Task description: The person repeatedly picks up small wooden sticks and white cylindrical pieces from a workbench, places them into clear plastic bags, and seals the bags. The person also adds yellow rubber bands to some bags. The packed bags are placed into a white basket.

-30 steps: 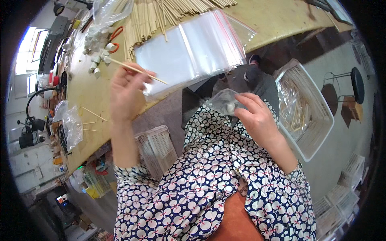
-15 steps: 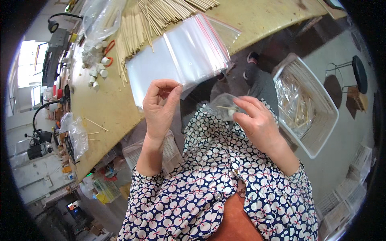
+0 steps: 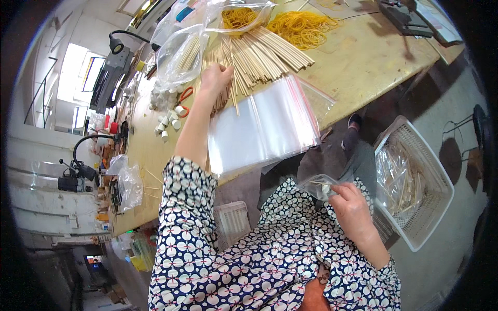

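My left hand (image 3: 216,79) reaches out to the far side of the table, its fingers closed at the near left part of a pile of thin wooden sticks (image 3: 262,54); exactly how many it grips is hidden. Low in front of my body, my right hand (image 3: 353,205) pinches a small clear plastic bag (image 3: 313,185). Inside that bag are a small white piece (image 3: 326,188) and what looks like a thin stick. A stack of flat clear zip bags (image 3: 259,124) with red edges lies between the sticks and the table's near edge.
White cylindrical caps (image 3: 168,120) and orange-handled scissors (image 3: 185,98) lie left of the sticks. Yellow rubber bands (image 3: 303,28) are heaped behind. A white plastic basket (image 3: 441,207) of filled bags stands at right; another basket (image 3: 232,220) is under the table edge.
My left hand has gone from in front of the zip bags forward to the stick pile. My right hand still holds the small bag, slightly lower. The view has shifted, showing the rubber bands.
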